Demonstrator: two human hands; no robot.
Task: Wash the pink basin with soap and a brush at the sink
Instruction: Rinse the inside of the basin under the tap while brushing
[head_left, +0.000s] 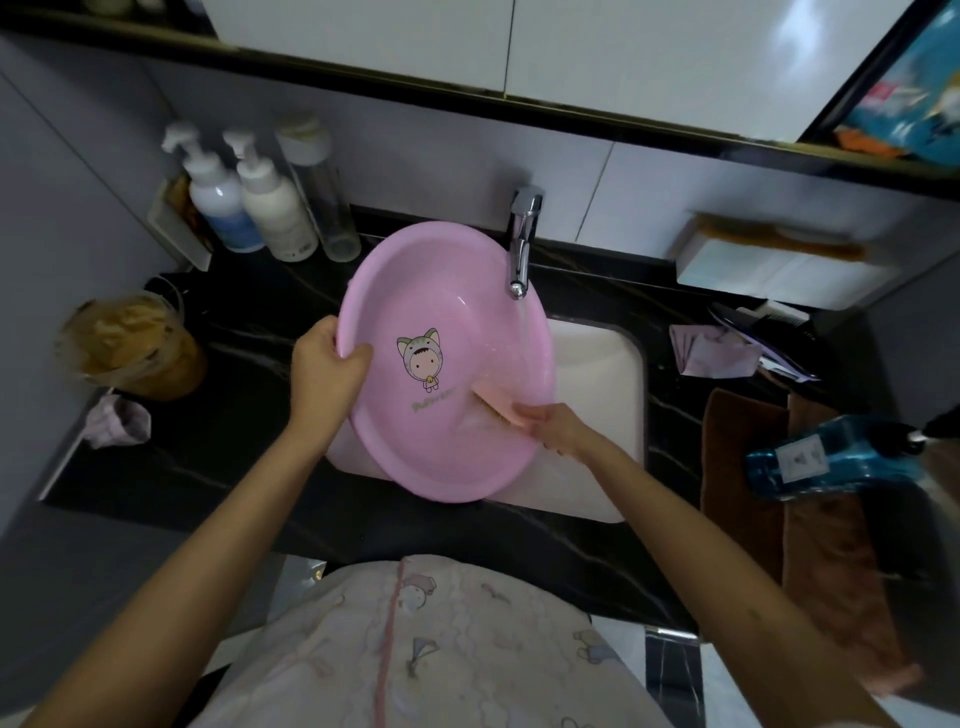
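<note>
Black veined counter (249, 467) nearest, front edge against patterned garment (415, 649). Left hand (324, 364) grips basin (441, 322) rim, thumb inside. Basin tilted over white sink (597, 374), between both hands. Right hand (556, 428) curled round brush (493, 408), bristles on basin's inner wall; blurred. Blue bottle (831, 460) lying on brown towel (737, 452), right of right hand. Jar (130, 348) left of left hand. Tap (522, 244) beyond right hand, water (522, 322) running into basin. Pump bottles (249, 208) beyond left hand, against grey wall (415, 150). White cabinets (623, 52) overhead.
</note>
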